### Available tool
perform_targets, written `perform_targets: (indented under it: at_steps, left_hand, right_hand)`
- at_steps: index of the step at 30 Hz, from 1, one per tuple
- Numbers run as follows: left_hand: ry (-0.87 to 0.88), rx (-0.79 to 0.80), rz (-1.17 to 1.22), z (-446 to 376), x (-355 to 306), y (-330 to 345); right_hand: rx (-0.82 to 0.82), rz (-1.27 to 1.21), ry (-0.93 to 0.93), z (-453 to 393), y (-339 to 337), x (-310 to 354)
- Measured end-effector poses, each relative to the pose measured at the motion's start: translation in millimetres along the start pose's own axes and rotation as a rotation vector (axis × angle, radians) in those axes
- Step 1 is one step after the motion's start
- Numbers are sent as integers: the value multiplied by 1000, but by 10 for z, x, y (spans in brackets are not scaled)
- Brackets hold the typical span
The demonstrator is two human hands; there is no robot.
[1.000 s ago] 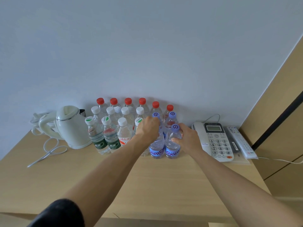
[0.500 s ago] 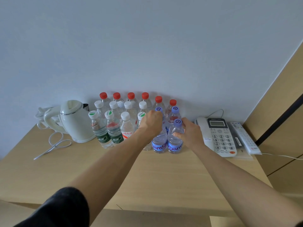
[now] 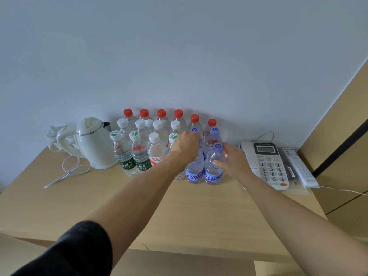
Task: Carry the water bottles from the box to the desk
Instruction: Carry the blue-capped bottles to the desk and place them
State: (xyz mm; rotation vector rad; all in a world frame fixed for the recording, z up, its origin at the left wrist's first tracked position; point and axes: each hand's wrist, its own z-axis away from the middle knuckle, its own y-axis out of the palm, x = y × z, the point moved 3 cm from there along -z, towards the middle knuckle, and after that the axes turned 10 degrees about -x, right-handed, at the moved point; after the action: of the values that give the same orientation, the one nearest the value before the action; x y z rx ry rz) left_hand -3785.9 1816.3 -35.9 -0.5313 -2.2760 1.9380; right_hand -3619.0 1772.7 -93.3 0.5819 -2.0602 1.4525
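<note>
A: Fingers first. State?

B: Left hand (image 3: 184, 145): fingers curled over the top of the front-left purple-cap bottle (image 3: 194, 171), hiding its cap. Right hand (image 3: 233, 161): thumb and fingers wrapped round the neck and shoulder of the front-right purple-cap bottle (image 3: 214, 168); cap visible.

A: Position of both bottles?

B: Upright, bases on the desk (image 3: 99, 204), touching side by side, front of the cluster.

A: Remainder?

B: Two more purple-cap bottles (image 3: 213, 136) directly behind. Further back and left: rows of red-cap bottles (image 3: 161, 116) along the wall and white-cap bottles (image 3: 155, 148), all standing. White kettle (image 3: 93, 144) far left with a loose cord (image 3: 67, 172); telephone (image 3: 266, 164) and remote control (image 3: 300, 168) to the right.
</note>
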Motion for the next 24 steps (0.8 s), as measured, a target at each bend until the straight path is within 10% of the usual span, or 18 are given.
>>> perform_targets:
  at_steps: [24]
  left_hand:
    - [50,30,-17,21,-18,-191]
  right_hand:
    - [-6,15,40,-30,25,-15]
